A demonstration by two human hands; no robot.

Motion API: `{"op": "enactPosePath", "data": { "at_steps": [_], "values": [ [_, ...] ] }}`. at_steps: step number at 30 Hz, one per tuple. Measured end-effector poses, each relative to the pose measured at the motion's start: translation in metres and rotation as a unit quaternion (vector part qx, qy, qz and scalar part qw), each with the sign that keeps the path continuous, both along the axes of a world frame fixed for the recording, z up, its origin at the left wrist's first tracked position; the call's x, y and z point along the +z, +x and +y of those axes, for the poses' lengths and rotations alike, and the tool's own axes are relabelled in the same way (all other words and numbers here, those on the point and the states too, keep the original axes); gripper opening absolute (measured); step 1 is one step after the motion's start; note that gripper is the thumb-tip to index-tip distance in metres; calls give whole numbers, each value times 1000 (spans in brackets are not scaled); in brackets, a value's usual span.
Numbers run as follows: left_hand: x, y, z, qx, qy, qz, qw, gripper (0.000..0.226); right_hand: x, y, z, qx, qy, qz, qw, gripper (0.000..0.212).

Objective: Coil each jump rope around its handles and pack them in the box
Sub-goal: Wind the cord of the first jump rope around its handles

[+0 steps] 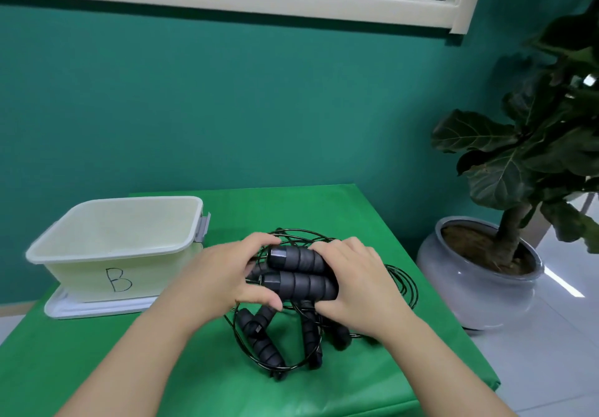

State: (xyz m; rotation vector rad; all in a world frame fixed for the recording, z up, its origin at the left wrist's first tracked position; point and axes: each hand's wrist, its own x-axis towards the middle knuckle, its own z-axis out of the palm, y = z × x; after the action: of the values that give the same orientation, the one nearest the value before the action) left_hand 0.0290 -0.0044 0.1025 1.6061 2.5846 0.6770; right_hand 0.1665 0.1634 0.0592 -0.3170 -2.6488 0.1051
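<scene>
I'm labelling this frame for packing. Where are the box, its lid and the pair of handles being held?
box [97, 274]: head view, front wall left of the letter B.
lid [97, 310]: head view, front edge under the box.
held handles [299, 283]: head view, foam grip of the lower handle.

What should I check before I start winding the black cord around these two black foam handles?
1. Two black foam handles side by side: ok.
2. Right hand gripping them: ok.
3. Left hand on their cap ends: ok.
4. Thin black cord free of the other black handles lying on the green table: cannot tell, loops overlap.
5. Pale plastic box marked B open, lid underneath: ok.
</scene>
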Motion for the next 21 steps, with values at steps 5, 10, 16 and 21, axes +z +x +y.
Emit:
{"op": "enactPosePath", "data": {
  "at_steps": [5, 10, 16, 21],
  "values": [
    [16, -2, -3, 24, -48, 45, 998, 71, 12, 2, 2, -11, -1, 1, 1000, 57],
    [16, -22, -15, 37, -35, 45, 998, 36, 16, 2, 8, -37, -35, -4, 999, 50],
    [3, -56, -45, 158, 54, 69, 984, 26, 5, 10, 37, -133, -197, 35, 971, 35],
    [-24, -51, -36, 112, 94, -62, 987, 14, -7, 11, 34, -144, -262, 6, 954, 42]
  ]
}}
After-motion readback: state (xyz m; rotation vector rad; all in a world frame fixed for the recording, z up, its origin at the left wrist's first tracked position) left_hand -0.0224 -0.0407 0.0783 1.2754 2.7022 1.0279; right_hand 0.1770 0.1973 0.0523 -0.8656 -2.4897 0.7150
